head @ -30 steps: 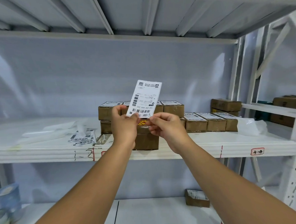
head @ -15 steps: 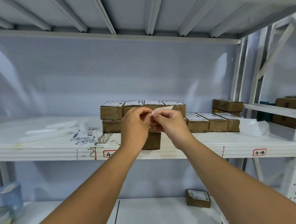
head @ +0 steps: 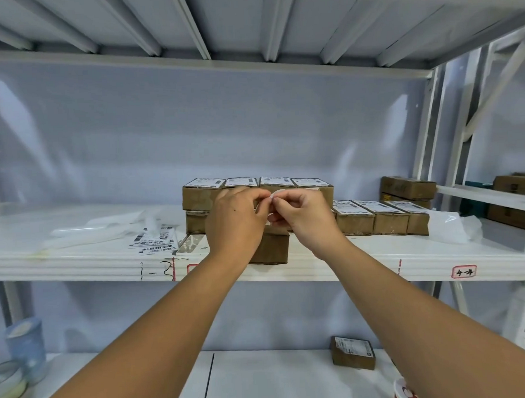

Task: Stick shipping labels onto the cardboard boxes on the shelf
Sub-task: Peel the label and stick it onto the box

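White and seen nearly edge-on, the shipping label [head: 280, 193] sits at frame centre, pinched between the curled fingertips of the left hand [head: 235, 221] and right hand [head: 304, 215]. Just beneath them a plain cardboard box [head: 273, 249] stands near the front edge of the shelf [head: 350, 267]. Behind it is a two-tier stack of labelled boxes [head: 200, 198], with three more labelled boxes [head: 381, 221] to its right and loose labels [head: 154, 243] left of centre.

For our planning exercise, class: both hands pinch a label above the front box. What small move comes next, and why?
Probably peel the label apart from its edge: the left hand and right hand pinch it there, fingertips meeting, with the front box beneath them.
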`<state>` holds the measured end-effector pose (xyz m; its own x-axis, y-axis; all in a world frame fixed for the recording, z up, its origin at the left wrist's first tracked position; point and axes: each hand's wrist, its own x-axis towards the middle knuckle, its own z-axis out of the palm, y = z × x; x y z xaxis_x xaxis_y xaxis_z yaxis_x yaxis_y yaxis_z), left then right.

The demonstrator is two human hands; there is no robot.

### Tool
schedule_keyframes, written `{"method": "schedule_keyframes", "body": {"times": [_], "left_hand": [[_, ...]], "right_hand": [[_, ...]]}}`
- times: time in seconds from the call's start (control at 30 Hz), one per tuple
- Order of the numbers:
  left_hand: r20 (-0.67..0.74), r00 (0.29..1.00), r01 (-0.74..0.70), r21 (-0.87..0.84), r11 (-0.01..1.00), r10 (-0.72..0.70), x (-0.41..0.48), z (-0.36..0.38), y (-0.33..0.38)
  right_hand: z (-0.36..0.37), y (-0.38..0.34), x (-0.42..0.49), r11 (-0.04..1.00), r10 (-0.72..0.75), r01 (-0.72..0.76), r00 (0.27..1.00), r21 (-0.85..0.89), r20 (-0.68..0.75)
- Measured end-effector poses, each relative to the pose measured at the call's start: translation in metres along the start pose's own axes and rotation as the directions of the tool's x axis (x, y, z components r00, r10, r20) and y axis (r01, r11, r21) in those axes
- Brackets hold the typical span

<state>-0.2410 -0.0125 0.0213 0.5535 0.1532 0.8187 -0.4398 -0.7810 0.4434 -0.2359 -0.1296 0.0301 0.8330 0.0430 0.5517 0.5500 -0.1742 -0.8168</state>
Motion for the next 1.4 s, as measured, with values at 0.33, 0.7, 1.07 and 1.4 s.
{"method": "schedule_keyframes", "body": {"times": [0.33, 0.7, 1.07, 1.4], "left_hand": [[0.128, 0.950, 0.313, -0.383, 0.869, -0.286, 0.015, -0.001, 0.005], [0.383, 0.708, 0.642, -0.699, 0.315, -0.593, 0.021, -0.006, -0.006], [0.192, 0.760, 0.477, -0.814, 0.332, -0.620, 0.030, -0.013, -0.020], [0.021, 0.859, 0.326, -0.792, 0.516, -0.511, 0.030, -0.024, -0.016]], "right_hand": [[-0.004, 0.005, 0.001, 0.998, 0.010, -0.015, 0.994, -0.055, -0.106], [-0.029, 0.017, 0.007, 0.966, 0.260, -0.245, 0.903, 0.086, -0.342], [-0.062, 0.026, 0.018, 0.849, 0.471, -0.178, 0.683, 0.498, -0.558], [-0.074, 0.027, 0.017, 0.782, 0.501, 0.006, 0.588, 0.623, -0.635]]}}
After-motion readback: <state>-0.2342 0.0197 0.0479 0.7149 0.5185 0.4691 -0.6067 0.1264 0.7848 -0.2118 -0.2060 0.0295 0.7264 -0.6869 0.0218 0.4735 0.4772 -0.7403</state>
